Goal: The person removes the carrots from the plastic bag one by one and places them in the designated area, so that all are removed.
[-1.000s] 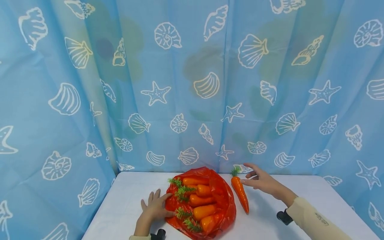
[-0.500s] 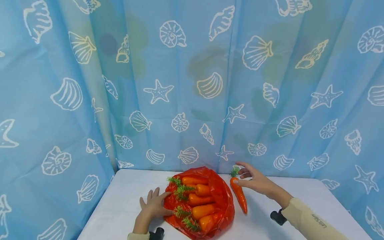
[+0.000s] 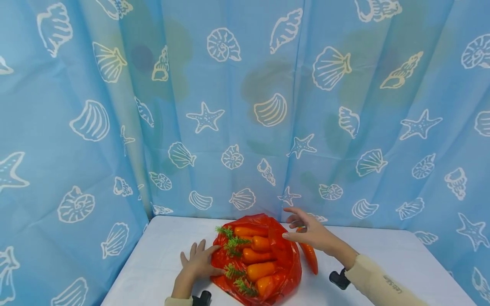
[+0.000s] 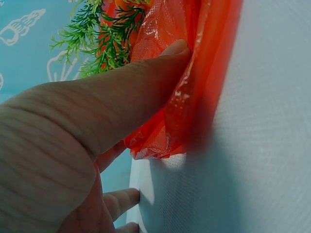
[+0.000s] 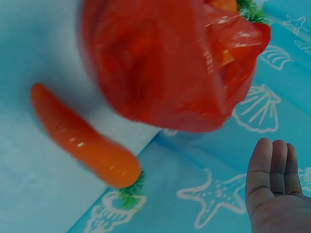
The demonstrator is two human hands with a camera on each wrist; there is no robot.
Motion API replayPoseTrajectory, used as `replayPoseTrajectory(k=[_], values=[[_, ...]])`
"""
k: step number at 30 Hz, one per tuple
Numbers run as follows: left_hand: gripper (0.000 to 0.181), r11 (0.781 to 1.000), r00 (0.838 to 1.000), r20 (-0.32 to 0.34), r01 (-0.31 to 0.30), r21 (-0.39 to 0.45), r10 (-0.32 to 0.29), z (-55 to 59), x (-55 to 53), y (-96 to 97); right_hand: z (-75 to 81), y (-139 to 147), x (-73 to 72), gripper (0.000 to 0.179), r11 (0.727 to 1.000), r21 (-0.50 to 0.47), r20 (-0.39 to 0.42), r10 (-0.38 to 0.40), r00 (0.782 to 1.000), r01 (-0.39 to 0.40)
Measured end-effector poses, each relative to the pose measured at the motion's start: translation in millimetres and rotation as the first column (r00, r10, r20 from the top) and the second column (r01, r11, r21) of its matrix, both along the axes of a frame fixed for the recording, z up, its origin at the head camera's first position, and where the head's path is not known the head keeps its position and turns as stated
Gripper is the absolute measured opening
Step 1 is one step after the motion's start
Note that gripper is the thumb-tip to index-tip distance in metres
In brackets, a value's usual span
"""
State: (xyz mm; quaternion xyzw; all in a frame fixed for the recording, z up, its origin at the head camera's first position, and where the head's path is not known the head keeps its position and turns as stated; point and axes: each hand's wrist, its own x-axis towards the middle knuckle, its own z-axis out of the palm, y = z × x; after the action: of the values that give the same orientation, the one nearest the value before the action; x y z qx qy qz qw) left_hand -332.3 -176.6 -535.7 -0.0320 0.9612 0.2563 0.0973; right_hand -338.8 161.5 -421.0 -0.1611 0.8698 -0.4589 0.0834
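Note:
A red plastic bag (image 3: 289, 265) lies on the table with several orange carrots (image 3: 259, 256) in it, their green tops pointing out of its mouth to the left. My left hand (image 3: 197, 262) is at that mouth, fingers spread; in the left wrist view the thumb (image 4: 131, 82) presses straight against the film. Over the bag's right edge reaches my right hand (image 3: 317, 236), nothing in it, thumb and fingers apart. Partly hidden under this hand is a loose carrot (image 3: 311, 259); in the right wrist view the whole carrot (image 5: 87, 143) lies beside the bag.
The table has a white cloth (image 3: 160, 246). Behind it and at the sides hangs a blue curtain (image 3: 237, 127) with white shells and starfish. A black wrist camera (image 3: 339, 279) sits on the right wrist, another (image 3: 203, 298) on the left.
My right hand has moved left, from beside the loose carrot to across it and over the bag's right edge. The left hand stays at the bag; the carrots have not moved.

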Motion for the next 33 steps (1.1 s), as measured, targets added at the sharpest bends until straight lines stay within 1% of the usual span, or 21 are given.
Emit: replayPoseTrajectory(k=[6, 14, 18, 24, 27, 30, 33], values=[[0.08, 1.0, 1.0, -0.002, 0.003, -0.006, -0.003, 0.6, 0.1, -0.9, 2.3, -14.4, -1.5, 0.073, 0.996, -0.039, -0.041, 0.075, 0.996, -0.077], [0.08, 1.0, 1.0, -0.006, 0.006, -0.024, -0.006, 1.3, 1.3, -0.3, -0.5, -37.6, -1.1, 0.071, 0.991, -0.058, -0.099, 0.114, 0.989, -0.12], [0.081, 1.0, 1.0, -0.004, 0.005, -0.021, -0.005, 0.3, 0.0, 0.0, -1.7, -46.6, -0.7, 0.069, 0.987, -0.056, -0.117, 0.143, 0.983, -0.15], [0.081, 1.0, 1.0, 0.012, -0.012, -0.01, 0.012, -3.3, -1.5, -1.2, -6.9, -57.3, -3.0, 0.064, 0.974, -0.095, -0.104, 0.196, 0.975, -0.206], [0.08, 1.0, 1.0, 0.006, -0.011, -0.013, 0.011, -3.9, -1.4, -1.2, -8.5, -62.4, -3.7, 0.064, 0.974, -0.095, -0.099, 0.197, 0.975, -0.206], [0.081, 1.0, 1.0, -0.006, -0.004, -0.012, 0.004, -2.6, -0.9, -0.1, -7.3, -66.4, -1.6, 0.065, 0.974, -0.102, -0.086, 0.192, 0.978, -0.2], [0.08, 1.0, 1.0, -0.015, -0.005, -0.014, 0.005, -1.6, -0.3, 0.5, -1.7, -70.5, 3.7, 0.067, 0.971, -0.116, -0.064, 0.202, 0.977, -0.208]])
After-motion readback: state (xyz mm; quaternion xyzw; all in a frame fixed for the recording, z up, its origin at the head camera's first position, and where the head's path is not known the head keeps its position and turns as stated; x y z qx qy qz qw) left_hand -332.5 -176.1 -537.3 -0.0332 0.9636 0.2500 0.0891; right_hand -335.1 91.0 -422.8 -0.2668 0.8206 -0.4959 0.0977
